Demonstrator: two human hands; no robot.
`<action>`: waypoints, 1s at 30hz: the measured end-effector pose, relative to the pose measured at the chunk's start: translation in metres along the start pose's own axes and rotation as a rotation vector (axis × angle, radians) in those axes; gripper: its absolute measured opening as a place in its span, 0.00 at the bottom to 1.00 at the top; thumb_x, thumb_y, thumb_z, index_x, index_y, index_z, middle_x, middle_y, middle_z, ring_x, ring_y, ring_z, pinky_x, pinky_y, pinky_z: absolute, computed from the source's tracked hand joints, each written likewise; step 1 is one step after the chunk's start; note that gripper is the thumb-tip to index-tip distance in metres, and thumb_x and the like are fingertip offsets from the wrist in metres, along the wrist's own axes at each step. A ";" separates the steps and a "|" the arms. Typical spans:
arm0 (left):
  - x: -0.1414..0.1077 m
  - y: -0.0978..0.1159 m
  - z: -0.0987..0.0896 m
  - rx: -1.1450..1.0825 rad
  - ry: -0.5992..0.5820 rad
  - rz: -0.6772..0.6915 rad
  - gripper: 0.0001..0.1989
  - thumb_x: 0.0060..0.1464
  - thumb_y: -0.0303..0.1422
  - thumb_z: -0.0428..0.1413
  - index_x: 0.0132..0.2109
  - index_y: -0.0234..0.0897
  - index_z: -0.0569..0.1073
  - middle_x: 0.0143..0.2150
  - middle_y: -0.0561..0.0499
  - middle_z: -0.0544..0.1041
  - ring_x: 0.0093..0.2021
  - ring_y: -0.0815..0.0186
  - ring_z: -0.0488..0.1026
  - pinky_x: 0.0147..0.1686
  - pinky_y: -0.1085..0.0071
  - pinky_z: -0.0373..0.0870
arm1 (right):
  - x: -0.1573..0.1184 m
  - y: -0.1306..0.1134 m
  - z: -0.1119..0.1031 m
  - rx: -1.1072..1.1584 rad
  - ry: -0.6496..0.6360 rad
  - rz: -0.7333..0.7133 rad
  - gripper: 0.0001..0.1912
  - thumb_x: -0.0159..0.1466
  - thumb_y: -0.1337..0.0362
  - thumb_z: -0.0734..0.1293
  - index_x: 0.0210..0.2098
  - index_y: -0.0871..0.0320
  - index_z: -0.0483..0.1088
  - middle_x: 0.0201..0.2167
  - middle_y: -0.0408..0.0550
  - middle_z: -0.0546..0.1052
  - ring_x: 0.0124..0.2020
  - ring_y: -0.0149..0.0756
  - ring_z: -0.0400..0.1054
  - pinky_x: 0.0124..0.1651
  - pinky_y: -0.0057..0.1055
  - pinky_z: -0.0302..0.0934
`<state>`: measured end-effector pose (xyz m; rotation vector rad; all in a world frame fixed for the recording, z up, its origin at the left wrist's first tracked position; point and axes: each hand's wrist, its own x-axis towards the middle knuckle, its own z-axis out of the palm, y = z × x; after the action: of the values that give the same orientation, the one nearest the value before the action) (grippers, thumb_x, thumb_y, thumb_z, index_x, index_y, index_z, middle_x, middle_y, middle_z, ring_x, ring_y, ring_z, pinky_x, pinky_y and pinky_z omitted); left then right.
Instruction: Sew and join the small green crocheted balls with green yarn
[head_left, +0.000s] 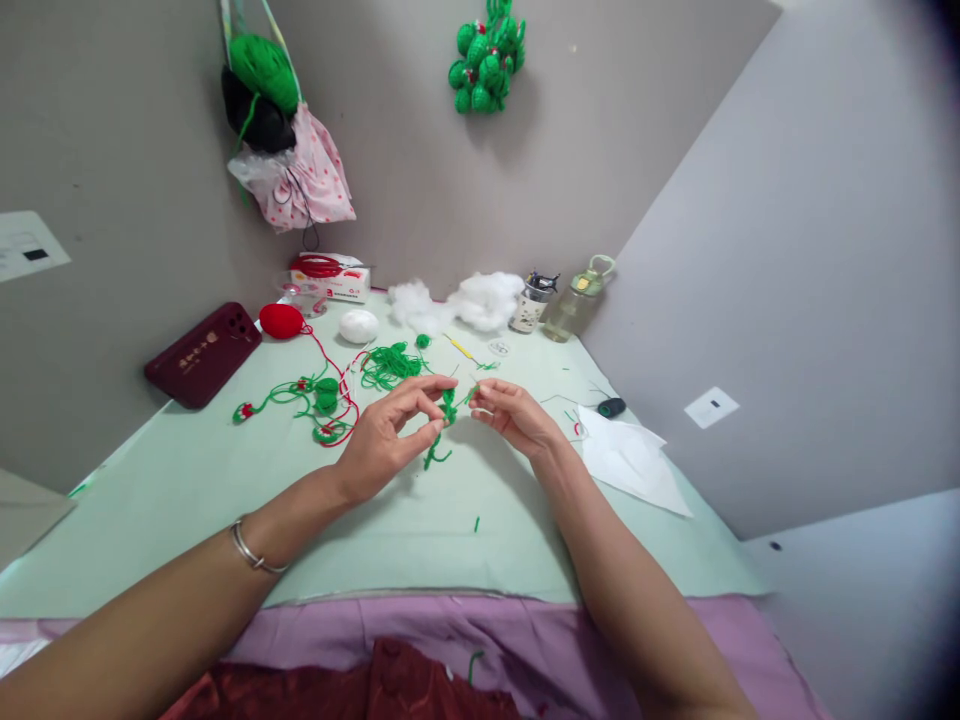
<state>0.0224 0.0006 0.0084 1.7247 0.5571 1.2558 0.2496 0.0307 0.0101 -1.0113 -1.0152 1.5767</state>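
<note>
Over the middle of the table, my left hand (394, 430) pinches a small green crochet piece (449, 405) between thumb and fingers. A green yarn end (436, 456) dangles below it. Just to the right, my right hand (510, 410) is closed in a pinch on green yarn (474, 393) beside the piece. A thin dark line sticks up from those fingertips; whether it is a needle I cannot tell. Behind the hands lie a tangle of green yarn (391, 366) and a crochet hook (459, 347) with a yellow handle.
Red yarn ball (282, 321), white ball (358, 326) and stuffing (487, 302) sit at the back. A phone (204, 356) leans at left, near green crochet pieces (326, 395). A pen cup (531, 305), bottle (576, 308), black thread spool (611, 407) and white paper (630, 455) are at right.
</note>
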 end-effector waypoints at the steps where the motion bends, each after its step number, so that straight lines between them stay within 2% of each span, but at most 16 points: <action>1: 0.000 -0.001 0.000 0.008 -0.005 -0.001 0.05 0.60 0.30 0.58 0.34 0.37 0.72 0.61 0.39 0.72 0.64 0.55 0.67 0.62 0.56 0.65 | -0.001 -0.002 0.001 0.058 0.014 -0.028 0.13 0.51 0.62 0.80 0.31 0.59 0.76 0.33 0.45 0.80 0.34 0.29 0.74 0.42 0.27 0.69; 3: 0.001 -0.003 -0.001 0.023 -0.017 -0.002 0.04 0.60 0.29 0.57 0.34 0.37 0.72 0.61 0.39 0.72 0.64 0.55 0.66 0.62 0.56 0.65 | -0.006 -0.006 0.007 0.161 0.005 -0.089 0.13 0.52 0.63 0.79 0.33 0.58 0.75 0.38 0.46 0.81 0.40 0.31 0.75 0.45 0.27 0.70; 5: 0.002 -0.005 -0.001 0.035 -0.025 0.000 0.04 0.60 0.28 0.57 0.35 0.37 0.72 0.61 0.39 0.72 0.64 0.55 0.66 0.61 0.55 0.65 | -0.013 -0.010 0.017 0.231 -0.041 -0.129 0.11 0.56 0.64 0.77 0.34 0.58 0.73 0.37 0.45 0.79 0.41 0.31 0.75 0.43 0.25 0.70; 9: 0.002 -0.007 -0.001 0.043 -0.039 -0.003 0.05 0.59 0.27 0.56 0.34 0.37 0.71 0.62 0.39 0.71 0.62 0.57 0.68 0.62 0.56 0.65 | -0.024 -0.014 0.033 0.282 -0.159 -0.127 0.06 0.61 0.65 0.72 0.35 0.57 0.71 0.26 0.39 0.70 0.29 0.26 0.71 0.31 0.20 0.67; 13: 0.000 -0.005 0.000 0.079 -0.042 0.022 0.05 0.59 0.27 0.56 0.34 0.37 0.70 0.61 0.39 0.72 0.62 0.57 0.68 0.61 0.57 0.65 | -0.024 -0.013 0.032 0.237 -0.153 -0.134 0.06 0.61 0.69 0.70 0.39 0.58 0.71 0.24 0.37 0.67 0.20 0.21 0.56 0.21 0.18 0.52; 15: 0.000 -0.005 0.000 0.109 -0.046 0.033 0.05 0.59 0.27 0.56 0.34 0.38 0.70 0.60 0.40 0.73 0.62 0.57 0.68 0.60 0.57 0.66 | -0.021 -0.013 0.027 0.182 -0.108 -0.161 0.07 0.59 0.70 0.69 0.38 0.58 0.72 0.25 0.38 0.69 0.20 0.21 0.52 0.22 0.19 0.48; 19: 0.001 -0.006 0.000 0.119 -0.047 0.026 0.05 0.60 0.28 0.56 0.34 0.38 0.70 0.61 0.40 0.73 0.62 0.58 0.68 0.60 0.58 0.66 | -0.019 -0.012 0.022 -0.038 -0.062 -0.187 0.03 0.57 0.69 0.67 0.31 0.60 0.75 0.25 0.41 0.70 0.20 0.22 0.50 0.25 0.24 0.47; 22: 0.002 -0.007 0.000 0.126 -0.028 0.019 0.05 0.60 0.28 0.56 0.34 0.38 0.70 0.60 0.41 0.72 0.61 0.58 0.69 0.60 0.58 0.66 | -0.024 -0.011 0.028 -0.334 -0.071 -0.240 0.07 0.59 0.66 0.66 0.32 0.58 0.77 0.29 0.43 0.72 0.26 0.26 0.57 0.31 0.28 0.52; 25: 0.002 -0.007 -0.001 0.143 -0.017 0.017 0.04 0.59 0.29 0.56 0.34 0.39 0.70 0.59 0.40 0.73 0.62 0.57 0.68 0.59 0.58 0.67 | -0.029 -0.008 0.035 -0.586 -0.134 -0.285 0.06 0.60 0.63 0.69 0.34 0.57 0.78 0.35 0.45 0.73 0.35 0.32 0.63 0.39 0.30 0.55; 27: 0.003 -0.007 -0.002 0.167 -0.012 0.019 0.04 0.59 0.29 0.56 0.34 0.39 0.70 0.59 0.40 0.73 0.62 0.57 0.68 0.59 0.58 0.67 | -0.030 -0.006 0.037 -0.636 -0.198 -0.275 0.06 0.60 0.60 0.71 0.32 0.57 0.78 0.34 0.45 0.73 0.34 0.32 0.62 0.39 0.31 0.55; 30: 0.004 -0.008 -0.004 0.247 0.004 0.042 0.04 0.59 0.30 0.55 0.35 0.39 0.69 0.58 0.41 0.74 0.61 0.57 0.70 0.60 0.56 0.66 | -0.029 -0.006 0.034 -0.549 -0.275 -0.197 0.09 0.61 0.57 0.71 0.33 0.57 0.78 0.31 0.44 0.73 0.32 0.31 0.60 0.38 0.31 0.54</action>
<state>0.0217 0.0092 0.0042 1.9467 0.7058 1.2616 0.2244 -0.0009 0.0297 -1.0258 -1.7469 1.3206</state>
